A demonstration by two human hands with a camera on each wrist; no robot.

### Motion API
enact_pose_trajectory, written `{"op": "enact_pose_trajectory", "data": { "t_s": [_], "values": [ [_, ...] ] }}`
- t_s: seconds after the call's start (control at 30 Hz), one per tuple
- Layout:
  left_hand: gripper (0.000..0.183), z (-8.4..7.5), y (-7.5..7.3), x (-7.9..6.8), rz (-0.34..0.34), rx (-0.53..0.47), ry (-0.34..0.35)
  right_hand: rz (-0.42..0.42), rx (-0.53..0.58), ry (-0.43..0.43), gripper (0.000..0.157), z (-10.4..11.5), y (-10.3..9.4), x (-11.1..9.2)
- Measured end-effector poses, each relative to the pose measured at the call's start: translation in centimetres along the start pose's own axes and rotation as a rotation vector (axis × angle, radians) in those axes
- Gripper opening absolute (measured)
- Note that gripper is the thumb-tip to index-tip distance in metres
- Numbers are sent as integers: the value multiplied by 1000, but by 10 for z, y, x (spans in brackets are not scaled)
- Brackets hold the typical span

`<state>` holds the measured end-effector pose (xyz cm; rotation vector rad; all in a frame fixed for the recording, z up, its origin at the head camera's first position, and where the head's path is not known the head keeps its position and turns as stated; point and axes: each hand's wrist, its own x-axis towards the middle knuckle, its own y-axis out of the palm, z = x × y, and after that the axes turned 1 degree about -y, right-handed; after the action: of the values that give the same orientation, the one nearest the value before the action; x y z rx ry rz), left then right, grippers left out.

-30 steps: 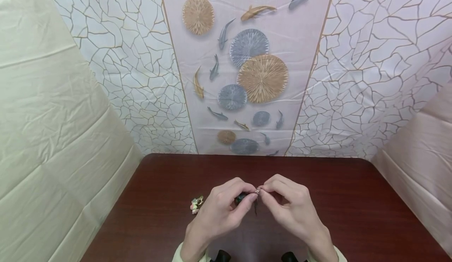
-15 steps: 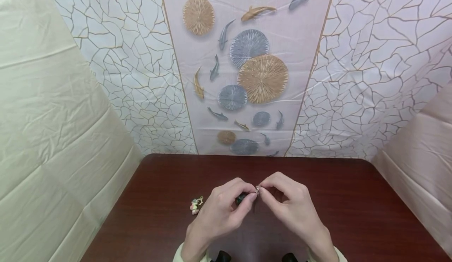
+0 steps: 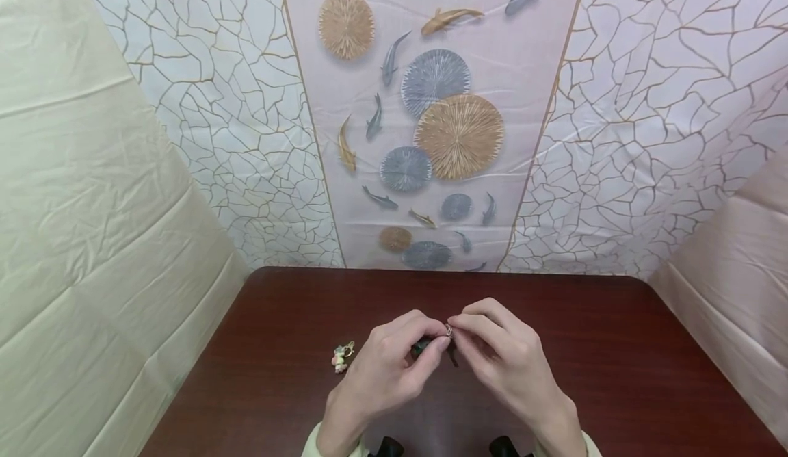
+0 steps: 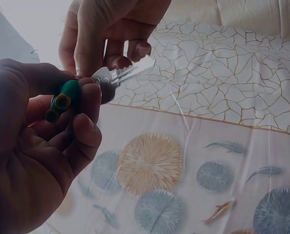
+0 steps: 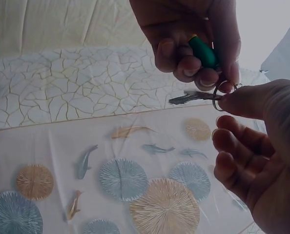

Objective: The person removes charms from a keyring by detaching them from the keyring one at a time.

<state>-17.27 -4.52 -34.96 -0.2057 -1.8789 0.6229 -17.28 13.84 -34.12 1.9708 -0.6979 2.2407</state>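
My left hand (image 3: pixel 384 358) grips a green charm (image 4: pixel 71 93) with orange-yellow ends, part of a keychain, and pinches near its metal fittings. A metal key ring (image 5: pixel 216 97) rises from those fingertips. My right hand (image 3: pixel 514 358) meets it from the other side, its thumb and index finger pinching the ring. A key (image 5: pixel 189 97) hangs on the ring and sticks out between the two hands; in the left wrist view its toothed silver blade (image 4: pixel 137 69) points away to the right. Fingers hide the exact contact with the ring.
A small pastel-coloured keychain (image 3: pixel 340 358) with a gold clasp lies on the dark red-brown table (image 3: pixel 295 306), left of my left hand. Patterned cloth (image 3: pixel 394 204) hangs behind the table, and pale cloth (image 3: pixel 123 252) closes off the sides.
My right hand's fingers have shifted slightly upward and along the ring, and the dark key hanging below has swung a little to the right. My left hand stays nearly still.
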Motion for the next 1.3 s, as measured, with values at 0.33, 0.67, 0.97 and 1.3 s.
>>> {"op": "enact_pose_trajectory", "data": {
  "t_s": [0.33,0.67,0.97,1.3],
  "values": [
    [5,-1,0,1,6,-37,9,-19,169,100,9,-1,-1,-5],
    [5,0,0,1,3,-50,18,6,302,242,36,-2,-3,-10],
    [5,2,1,2,-10,-54,19,13,390,403,35,0,-6,-12],
    [5,3,0,1,-14,-50,13,-9,453,394,33,1,-7,-10]
  ]
}}
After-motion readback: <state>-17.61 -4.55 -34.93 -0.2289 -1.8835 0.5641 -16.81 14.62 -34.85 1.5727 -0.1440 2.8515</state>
